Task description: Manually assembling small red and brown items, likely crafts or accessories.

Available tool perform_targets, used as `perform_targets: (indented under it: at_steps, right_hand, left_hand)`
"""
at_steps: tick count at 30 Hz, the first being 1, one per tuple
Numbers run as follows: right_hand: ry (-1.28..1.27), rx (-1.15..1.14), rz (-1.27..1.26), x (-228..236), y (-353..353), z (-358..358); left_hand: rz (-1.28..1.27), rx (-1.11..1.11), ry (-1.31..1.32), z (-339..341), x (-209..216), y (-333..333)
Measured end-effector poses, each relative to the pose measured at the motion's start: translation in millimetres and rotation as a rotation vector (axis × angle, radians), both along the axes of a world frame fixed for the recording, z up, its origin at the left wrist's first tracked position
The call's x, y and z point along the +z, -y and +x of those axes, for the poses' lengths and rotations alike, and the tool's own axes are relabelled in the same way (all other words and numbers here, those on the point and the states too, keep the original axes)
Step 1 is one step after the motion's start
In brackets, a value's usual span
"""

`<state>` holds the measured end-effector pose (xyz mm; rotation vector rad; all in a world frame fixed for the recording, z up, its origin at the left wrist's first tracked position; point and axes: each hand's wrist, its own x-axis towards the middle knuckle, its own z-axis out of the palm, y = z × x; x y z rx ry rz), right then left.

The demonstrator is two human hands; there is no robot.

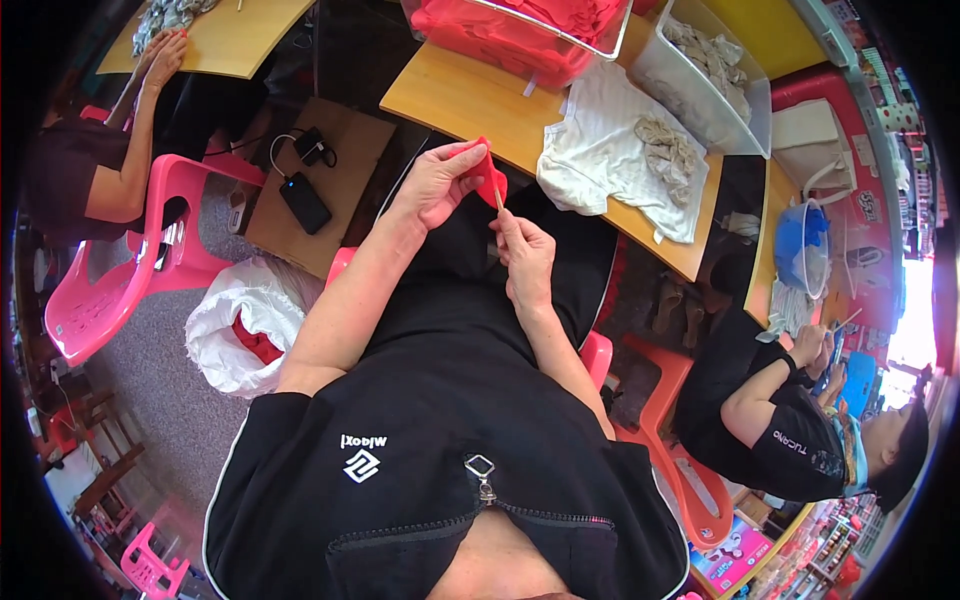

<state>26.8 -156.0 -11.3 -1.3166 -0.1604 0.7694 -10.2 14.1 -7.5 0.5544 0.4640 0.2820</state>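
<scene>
A small piece of red fabric (488, 178) is pinched between the thumb and fingers of my left hand (438, 188), above my lap. My right hand (525, 258) is closed on a thin tan stick (498, 198), lower and to the right. The stick's upper end meets the lower edge of the red fabric; whether it goes inside I cannot tell. Just beyond my hands, a white shirt (600, 140) lies spread on the wooden table (450, 90), with a crumpled beige cloth (668, 158) on top.
A clear bin of red fabric (510, 45) and a bin of beige cloths (715, 70) stand at the back. On the floor at left is a white sack (245, 325) beside a pink chair (150, 270). A power bank (304, 203) rests on cardboard. Other people work at both sides.
</scene>
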Motion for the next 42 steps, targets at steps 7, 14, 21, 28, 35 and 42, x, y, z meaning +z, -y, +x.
perform_targets:
  at_steps: [7, 14, 21, 28, 35, 42]
  right_hand:
    - [-0.373, 0.208, 0.104, 2.2, 5.3, 13.2]
    - [-0.332, 0.163, 0.151, 0.5, 4.3, 9.5]
    - [-0.272, 0.168, 0.113, 0.9, 12.1, 24.6]
    - [0.067, 0.242, -0.122, 8.7, 21.0, 40.1]
    - [0.374, 0.225, -0.249, 11.1, 20.8, 38.3]
    - [0.667, 0.111, -0.345, 20.5, 11.1, 23.2]
  left_hand:
    - [-0.047, 0.01, 0.056, -1.8, 6.6, -2.7]
    - [-0.015, -0.073, 0.042, -1.6, 15.0, -1.1]
    - [-0.099, -0.001, 0.1, 1.1, 22.5, -2.9]
    - [0.122, -0.094, -0.006, -9.0, 27.2, -9.4]
    - [0.256, -0.213, -0.052, -11.2, 29.0, -7.5]
    - [0.298, -0.26, -0.129, -12.1, 22.7, -11.2]
